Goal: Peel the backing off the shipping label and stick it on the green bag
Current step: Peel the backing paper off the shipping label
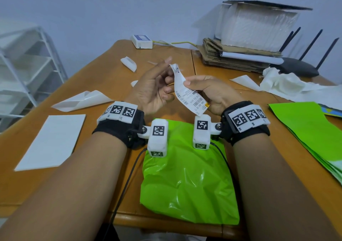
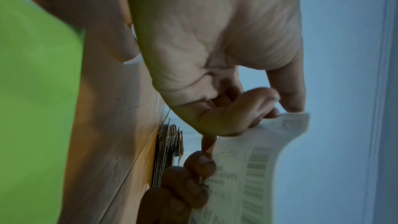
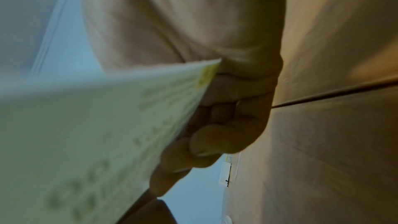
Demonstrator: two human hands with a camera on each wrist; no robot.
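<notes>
Glossy crinkled plastic green bag [image 1: 188, 181], matt paper shipping label [image 1: 187, 92], smooth wooden table [image 1: 103, 77]

The shipping label [image 1: 187, 92] is white, printed with black barcodes and text, with a small yellow patch at one corner. The bag [image 1: 188, 181] is bright glossy green. The surface [image 1: 103, 77] is orange-brown wood. Black wrist straps [image 1: 118, 129] carry white blocks with black square-code patterns.
</notes>
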